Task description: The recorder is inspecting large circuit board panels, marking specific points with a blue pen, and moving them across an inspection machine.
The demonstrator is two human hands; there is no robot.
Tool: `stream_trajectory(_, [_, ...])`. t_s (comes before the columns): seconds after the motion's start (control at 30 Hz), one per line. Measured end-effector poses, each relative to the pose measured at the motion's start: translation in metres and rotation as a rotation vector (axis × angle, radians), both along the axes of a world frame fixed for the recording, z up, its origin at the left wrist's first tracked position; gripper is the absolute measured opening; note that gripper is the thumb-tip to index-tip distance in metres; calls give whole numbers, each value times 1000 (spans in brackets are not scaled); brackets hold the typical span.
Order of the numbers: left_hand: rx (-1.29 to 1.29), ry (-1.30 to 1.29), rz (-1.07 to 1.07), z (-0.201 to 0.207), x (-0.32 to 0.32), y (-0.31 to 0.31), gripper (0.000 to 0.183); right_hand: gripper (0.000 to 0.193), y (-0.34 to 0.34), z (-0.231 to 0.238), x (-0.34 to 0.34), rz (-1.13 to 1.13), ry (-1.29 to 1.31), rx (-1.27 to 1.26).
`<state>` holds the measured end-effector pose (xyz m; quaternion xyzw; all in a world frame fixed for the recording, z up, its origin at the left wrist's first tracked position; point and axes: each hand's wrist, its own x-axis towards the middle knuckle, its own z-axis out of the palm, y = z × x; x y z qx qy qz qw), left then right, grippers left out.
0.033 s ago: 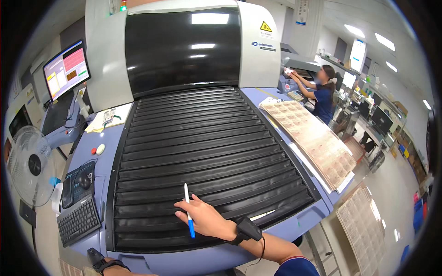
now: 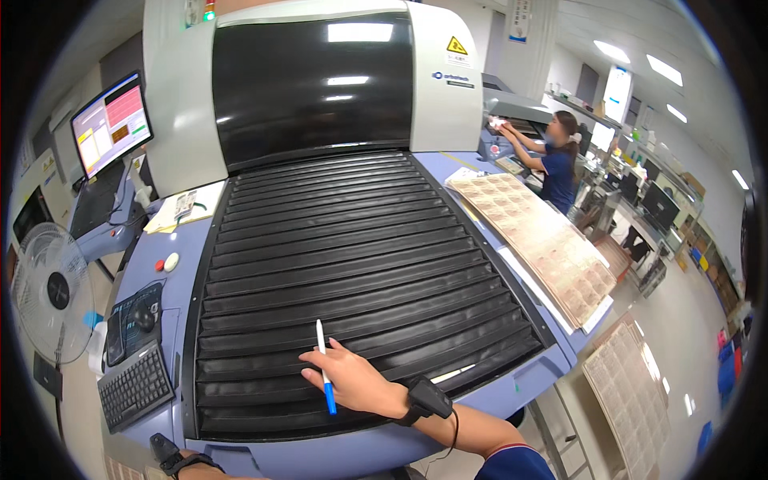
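Observation:
My right hand (image 2: 350, 379) is over the near part of the black ribbed bellows cover (image 2: 344, 272). Between its fingers is a white marker pen (image 2: 323, 352) with a blue end, slanting upward from the palm side. A black device is strapped round my right wrist. At the lower left edge my left wrist shows with a similar black band and device (image 2: 166, 450); the left hand's fingers are hidden. Beyond the cover rises a large white machine (image 2: 446, 96) with a dark glossy hood (image 2: 316, 88).
Stacked copper-coloured panels (image 2: 536, 240) lie at the right, with more panels (image 2: 628, 396) lower down. To the left are a keyboard (image 2: 136, 386), a mouse (image 2: 144, 320), red and white buttons (image 2: 171, 262), a fan (image 2: 56, 290) and a monitor (image 2: 112, 124). A co-worker (image 2: 560, 164) stands far right.
The whole view has shifted slightly. My right hand still holds the marker pen over the cover, and nothing has been put down or picked up.

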<state>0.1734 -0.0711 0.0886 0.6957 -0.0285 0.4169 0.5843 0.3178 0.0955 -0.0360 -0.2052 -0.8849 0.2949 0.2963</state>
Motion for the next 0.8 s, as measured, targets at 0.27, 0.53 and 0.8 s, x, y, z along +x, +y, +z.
stream_trajectory(0.27, [15,-62,-65,-7,-2,5,92,31,0,-1,-2,30,-24,-37])
stream_trajectory(0.53, [150,72,-76,-27,-14,2,89,30,0,0,-1,16,-8,-22])
stream_trajectory(0.8, [49,-343,-129,-257,-24,-58,86,29,-5,4,-17,63,27,-17])
